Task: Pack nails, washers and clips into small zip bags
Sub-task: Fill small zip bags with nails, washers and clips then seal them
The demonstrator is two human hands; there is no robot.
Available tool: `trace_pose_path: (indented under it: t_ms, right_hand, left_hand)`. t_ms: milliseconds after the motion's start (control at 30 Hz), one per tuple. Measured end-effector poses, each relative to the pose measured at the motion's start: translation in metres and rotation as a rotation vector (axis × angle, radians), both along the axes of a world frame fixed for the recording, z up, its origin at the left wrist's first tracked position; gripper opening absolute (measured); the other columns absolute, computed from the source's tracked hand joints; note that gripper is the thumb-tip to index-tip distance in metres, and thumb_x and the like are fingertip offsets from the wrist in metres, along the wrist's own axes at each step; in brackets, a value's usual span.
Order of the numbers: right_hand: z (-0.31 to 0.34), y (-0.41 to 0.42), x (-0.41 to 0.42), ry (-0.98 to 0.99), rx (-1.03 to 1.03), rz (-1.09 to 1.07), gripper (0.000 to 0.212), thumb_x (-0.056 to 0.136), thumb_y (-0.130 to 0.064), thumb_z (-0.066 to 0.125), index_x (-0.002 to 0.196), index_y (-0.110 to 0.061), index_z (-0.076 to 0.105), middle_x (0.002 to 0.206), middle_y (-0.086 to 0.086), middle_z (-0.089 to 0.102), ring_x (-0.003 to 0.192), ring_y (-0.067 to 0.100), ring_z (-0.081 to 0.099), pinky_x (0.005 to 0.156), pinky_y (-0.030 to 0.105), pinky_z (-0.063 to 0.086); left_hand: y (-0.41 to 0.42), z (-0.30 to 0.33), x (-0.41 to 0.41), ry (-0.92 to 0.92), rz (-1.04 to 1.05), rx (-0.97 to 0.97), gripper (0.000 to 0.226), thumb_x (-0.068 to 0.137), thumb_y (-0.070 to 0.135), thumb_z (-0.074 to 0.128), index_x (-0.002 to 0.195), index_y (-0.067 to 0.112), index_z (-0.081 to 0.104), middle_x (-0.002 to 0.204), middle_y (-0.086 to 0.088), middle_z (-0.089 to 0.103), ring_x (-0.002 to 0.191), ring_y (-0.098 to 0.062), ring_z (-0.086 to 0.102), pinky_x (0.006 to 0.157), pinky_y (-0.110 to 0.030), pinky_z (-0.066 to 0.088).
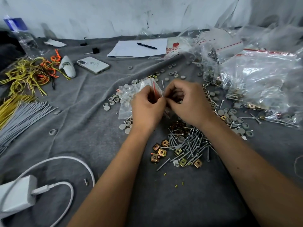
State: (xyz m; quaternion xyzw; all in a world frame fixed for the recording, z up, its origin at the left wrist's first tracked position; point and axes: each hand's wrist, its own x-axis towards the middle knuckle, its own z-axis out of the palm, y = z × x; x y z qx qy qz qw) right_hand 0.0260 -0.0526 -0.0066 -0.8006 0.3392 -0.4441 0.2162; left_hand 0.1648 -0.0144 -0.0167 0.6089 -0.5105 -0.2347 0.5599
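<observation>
Your left hand (pixel 147 102) and your right hand (pixel 185 100) meet just above the nail pile (pixel 190 145), and both pinch a small zip bag (pixel 142 89) at its red strip with curled fingers, so neither hand is free. The bag lies on the far side of the pile, partly hidden behind your knuckles, and I cannot tell whether its mouth is open or pressed together, nor what is inside it. In my judgement you are working on the mouth of the bag, either to open it for filling or to seal it. The brass clips (pixel 161 152) lie at the near left edge of the pile, and the grey washers (pixel 113 99) are scattered to the left of and beyond it, some just beside the bag. The large clear bags (pixel 262 79) stand to the far right of the pile, on the grey cloth (pixel 82 112) that covers the surface. For the next move, you probably need one hand to keep the mouth steady while the other leaves to pick small pieces; the thin plastic can slip, so hold close to the strip.
</observation>
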Motion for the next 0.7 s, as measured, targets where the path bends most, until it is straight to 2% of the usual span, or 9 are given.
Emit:
trace_pose_path:
  t_ms: [67,167,300,367,433,567,700]
  right_hand:
    - [0.001,0.000,-0.001,-0.013,0.000,-0.025,0.015,0.080,0.001,0.077,0.085,-0.010,0.069,0.080,-0.001,0.072,0.074,0.009,0.071,0.070,0.031,0.061]
    - [0.002,0.000,0.000,-0.038,-0.035,-0.081,0.012,0.081,-0.005,0.079,0.083,-0.011,0.068,0.077,-0.003,0.070,0.070,0.007,0.070,0.066,0.026,0.059]
    - [0.003,0.000,-0.001,-0.019,-0.092,-0.217,0.013,0.081,-0.004,0.074,0.080,-0.012,0.064,0.072,-0.005,0.063,0.062,0.002,0.059,0.057,0.013,0.048]
    - [0.003,-0.005,-0.008,-0.048,-0.064,-0.382,0.016,0.080,-0.004,0.071,0.079,-0.016,0.061,0.069,-0.007,0.059,0.058,0.000,0.052,0.053,0.012,0.042]
    - [0.003,-0.009,-0.012,-0.113,-0.007,-0.452,0.015,0.079,-0.006,0.069,0.078,-0.017,0.059,0.067,-0.007,0.058,0.056,0.003,0.049,0.051,0.019,0.042]
    - [0.000,-0.002,-0.003,-0.049,0.026,-0.200,0.018,0.087,-0.008,0.076,0.090,-0.012,0.059,0.080,-0.006,0.063,0.068,0.002,0.061,0.060,0.015,0.049]
    - [0.000,0.002,0.001,0.139,0.021,-0.028,0.026,0.082,-0.024,0.085,0.093,-0.018,0.063,0.087,-0.008,0.068,0.080,0.003,0.066,0.072,0.021,0.055]
  left_hand:
    - [-0.002,-0.003,0.000,-0.012,0.022,-0.002,0.011,0.081,0.001,0.065,0.075,0.009,0.061,0.066,-0.001,0.061,0.063,-0.016,0.057,0.061,-0.039,0.051]
    - [-0.005,-0.006,0.000,-0.065,0.074,-0.028,0.013,0.090,0.008,0.067,0.078,0.008,0.064,0.070,-0.007,0.067,0.069,-0.026,0.068,0.065,-0.044,0.056]
    - [0.003,-0.001,0.003,-0.147,0.133,-0.132,0.014,0.084,0.007,0.072,0.074,0.012,0.064,0.064,0.002,0.064,0.058,-0.010,0.060,0.054,-0.023,0.048]
    - [0.005,0.003,0.008,-0.156,0.190,-0.185,0.010,0.081,0.006,0.070,0.076,0.014,0.065,0.065,0.005,0.063,0.058,-0.007,0.058,0.056,-0.024,0.050]
    - [0.005,0.005,0.013,-0.160,0.258,-0.240,0.007,0.078,0.006,0.067,0.076,0.013,0.066,0.065,0.006,0.063,0.059,-0.009,0.059,0.059,-0.033,0.053]
    - [0.007,0.006,0.018,-0.245,0.343,-0.300,0.003,0.079,0.005,0.063,0.081,0.007,0.061,0.067,-0.002,0.062,0.063,-0.023,0.059,0.062,-0.045,0.051]
    - [0.012,0.012,0.026,-0.282,0.462,-0.383,0.003,0.083,0.004,0.060,0.086,0.003,0.060,0.074,-0.008,0.062,0.069,-0.028,0.059,0.067,-0.047,0.049]
